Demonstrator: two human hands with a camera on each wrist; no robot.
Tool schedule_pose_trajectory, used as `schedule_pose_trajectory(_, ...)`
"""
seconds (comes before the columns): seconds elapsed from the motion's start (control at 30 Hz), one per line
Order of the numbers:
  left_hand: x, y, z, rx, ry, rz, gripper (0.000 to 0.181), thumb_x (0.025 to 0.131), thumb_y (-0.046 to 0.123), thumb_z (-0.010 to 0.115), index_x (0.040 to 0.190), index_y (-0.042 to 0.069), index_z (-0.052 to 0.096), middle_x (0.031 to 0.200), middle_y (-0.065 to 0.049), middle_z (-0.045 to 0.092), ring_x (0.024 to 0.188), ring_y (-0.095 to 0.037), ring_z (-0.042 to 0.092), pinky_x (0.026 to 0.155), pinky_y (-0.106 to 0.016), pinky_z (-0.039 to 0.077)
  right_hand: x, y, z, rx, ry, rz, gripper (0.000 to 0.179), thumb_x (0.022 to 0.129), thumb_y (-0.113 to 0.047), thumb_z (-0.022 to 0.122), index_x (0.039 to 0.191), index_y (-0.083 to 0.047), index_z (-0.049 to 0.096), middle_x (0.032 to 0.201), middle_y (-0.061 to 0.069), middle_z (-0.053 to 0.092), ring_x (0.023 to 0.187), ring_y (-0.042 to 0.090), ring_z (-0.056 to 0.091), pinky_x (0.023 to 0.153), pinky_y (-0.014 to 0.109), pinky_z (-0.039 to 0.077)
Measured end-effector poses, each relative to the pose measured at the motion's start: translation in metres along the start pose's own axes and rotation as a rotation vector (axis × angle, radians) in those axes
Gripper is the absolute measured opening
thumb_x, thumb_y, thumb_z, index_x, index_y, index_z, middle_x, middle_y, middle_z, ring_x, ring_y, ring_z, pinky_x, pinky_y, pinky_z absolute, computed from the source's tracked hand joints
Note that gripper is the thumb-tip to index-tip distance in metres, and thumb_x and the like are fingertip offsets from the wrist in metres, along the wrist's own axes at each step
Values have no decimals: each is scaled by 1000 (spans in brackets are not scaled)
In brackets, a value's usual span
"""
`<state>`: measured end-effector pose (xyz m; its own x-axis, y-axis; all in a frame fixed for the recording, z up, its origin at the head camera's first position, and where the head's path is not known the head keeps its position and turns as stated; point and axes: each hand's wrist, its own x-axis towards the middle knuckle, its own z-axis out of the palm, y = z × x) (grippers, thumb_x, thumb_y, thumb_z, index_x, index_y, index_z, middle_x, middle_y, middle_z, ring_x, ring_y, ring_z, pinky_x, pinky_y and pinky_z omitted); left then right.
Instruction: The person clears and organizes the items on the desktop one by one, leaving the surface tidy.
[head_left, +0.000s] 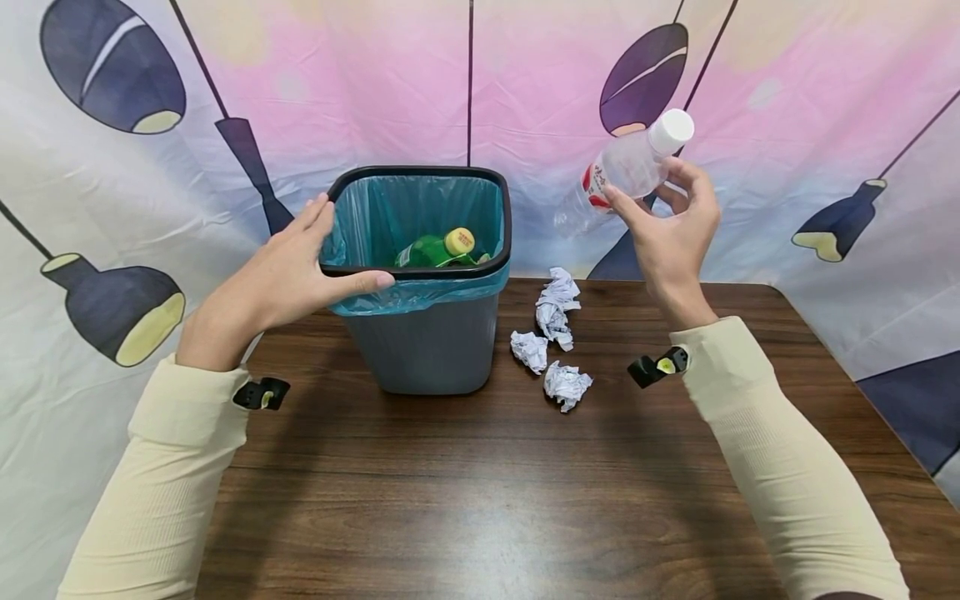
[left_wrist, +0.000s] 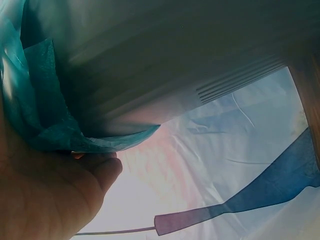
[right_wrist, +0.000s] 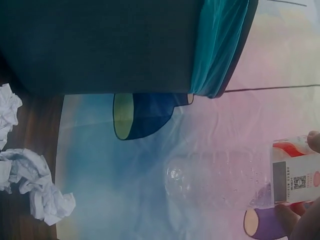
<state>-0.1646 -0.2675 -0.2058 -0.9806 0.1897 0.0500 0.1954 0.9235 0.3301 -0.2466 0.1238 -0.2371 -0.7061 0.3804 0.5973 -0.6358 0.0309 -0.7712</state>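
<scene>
A clear plastic bottle [head_left: 628,171] with a white cap and red-and-white label is gripped by my right hand [head_left: 678,221], thumb on one side and fingers on the other. It tilts above the table's far edge, cap toward the upper right. In the right wrist view the bottle's clear base [right_wrist: 215,175] points toward the trash bin. My left hand [head_left: 288,271] rests at the left side of the grey trash bin [head_left: 435,346], its thumb lying along the front rim and its fingers straight along the side. Inside the teal bin liner [head_left: 375,208] lies a green bottle [head_left: 431,250] with a yellow cap.
Several crumpled paper balls, one being the front paper ball [head_left: 567,385], lie on the wooden table [head_left: 465,483] right of the bin. A patterned cloth backdrop [head_left: 360,83] hangs close behind the table.
</scene>
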Motion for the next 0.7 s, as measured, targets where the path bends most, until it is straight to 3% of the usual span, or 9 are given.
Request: schedule_pose_trajectory(0.7,-1,1,0,-7,6,0,120,86,76,58,162,6,-4,168,-6,-14,155,-31,-8,116,-69,10,-11,-23,17,155,2,-39,51,69,5,90,111,-1,62,116,12,56,106,29,65,92,35,57)
